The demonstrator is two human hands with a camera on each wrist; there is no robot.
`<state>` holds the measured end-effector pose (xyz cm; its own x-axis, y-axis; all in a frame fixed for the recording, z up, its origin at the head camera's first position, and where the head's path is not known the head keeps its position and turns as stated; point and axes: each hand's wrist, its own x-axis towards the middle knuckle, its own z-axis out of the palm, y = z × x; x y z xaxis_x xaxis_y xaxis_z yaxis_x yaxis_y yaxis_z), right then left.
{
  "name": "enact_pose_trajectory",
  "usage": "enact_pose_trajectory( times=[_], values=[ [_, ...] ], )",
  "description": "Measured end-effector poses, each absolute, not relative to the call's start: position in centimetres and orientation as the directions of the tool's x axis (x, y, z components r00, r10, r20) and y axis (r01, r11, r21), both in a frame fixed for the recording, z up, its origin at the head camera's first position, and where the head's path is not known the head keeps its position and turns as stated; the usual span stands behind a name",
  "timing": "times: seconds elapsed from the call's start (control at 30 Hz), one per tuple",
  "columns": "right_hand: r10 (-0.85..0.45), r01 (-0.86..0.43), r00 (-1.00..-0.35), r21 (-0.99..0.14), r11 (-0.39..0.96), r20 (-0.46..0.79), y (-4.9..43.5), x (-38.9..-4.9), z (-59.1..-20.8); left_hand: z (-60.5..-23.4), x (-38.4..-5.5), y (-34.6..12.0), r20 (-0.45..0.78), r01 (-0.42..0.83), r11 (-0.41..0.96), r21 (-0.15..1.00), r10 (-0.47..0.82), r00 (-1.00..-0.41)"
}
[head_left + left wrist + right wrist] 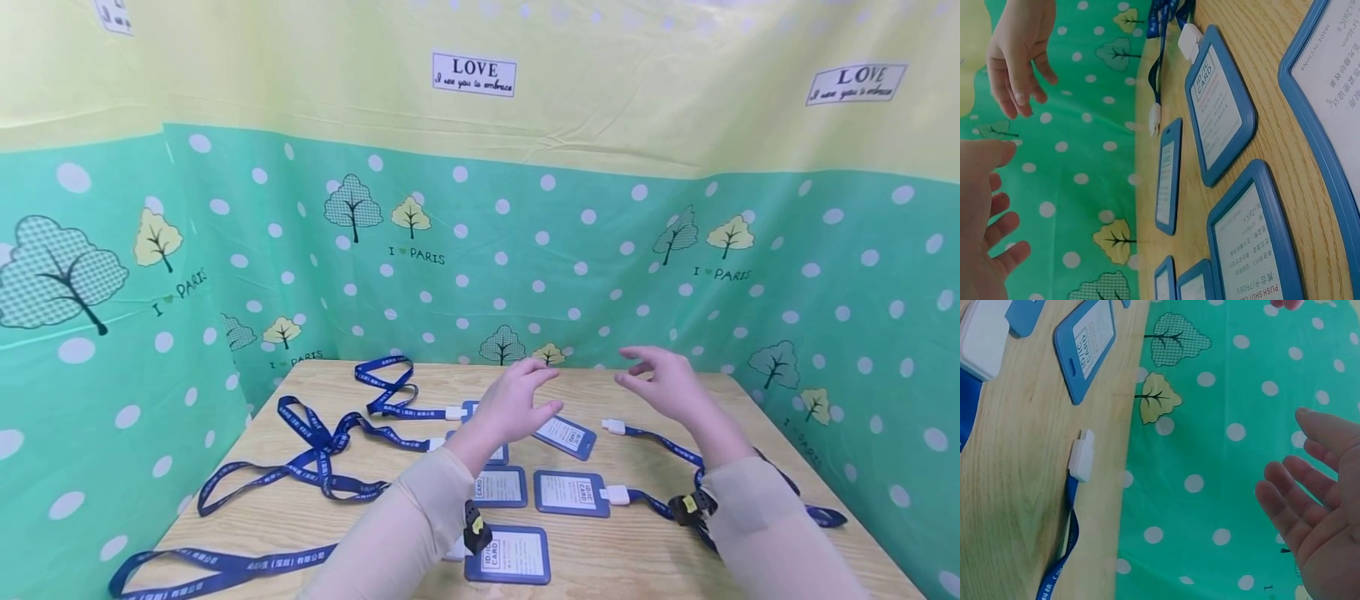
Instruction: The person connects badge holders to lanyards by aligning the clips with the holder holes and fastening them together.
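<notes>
Both hands are raised over the far part of the wooden table (450, 383), apart from each other and holding nothing. My left hand (517, 400) has loosely bent fingers and overlaps a blue ID card holder (567, 437) in the head view. That holder lies flat with its slot bare, detached from any strap. To its right is the white clip (1082, 457) of a dark blue lanyard (667, 446), also unattached. My right hand (667, 387), fingers spread and slightly curved, is above this clip. Nearer to me, another card holder (570, 493) is joined to its lanyard by a white clip (617, 495).
On the left lie several dark blue lanyards (315, 462) in loose loops, their card holders (510, 554) in a column near the middle, partly hidden by my left forearm. A green and yellow printed curtain (525, 267) encloses the table at the back and sides.
</notes>
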<state>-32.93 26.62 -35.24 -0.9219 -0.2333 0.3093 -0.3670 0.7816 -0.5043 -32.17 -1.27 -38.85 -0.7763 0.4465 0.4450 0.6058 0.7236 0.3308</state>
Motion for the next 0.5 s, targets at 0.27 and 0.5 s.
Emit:
enact_pose_trajectory(
  times=[0.27,0.5],
  values=[
    [-0.202,-0.307,-0.947,-0.518,0.798,0.25,26.4,-34.1,-36.5,-39.4,-32.7,-1.3,0.408,0.57,0.733,0.371,0.423,-0.809],
    [-0.177,-0.25,-0.967,-0.538,0.805,0.185,26.4,-34.8,-37.6,-39.9,-33.0,-1.1,0.363,0.548,0.732,0.405,0.421,-0.831]
  ],
)
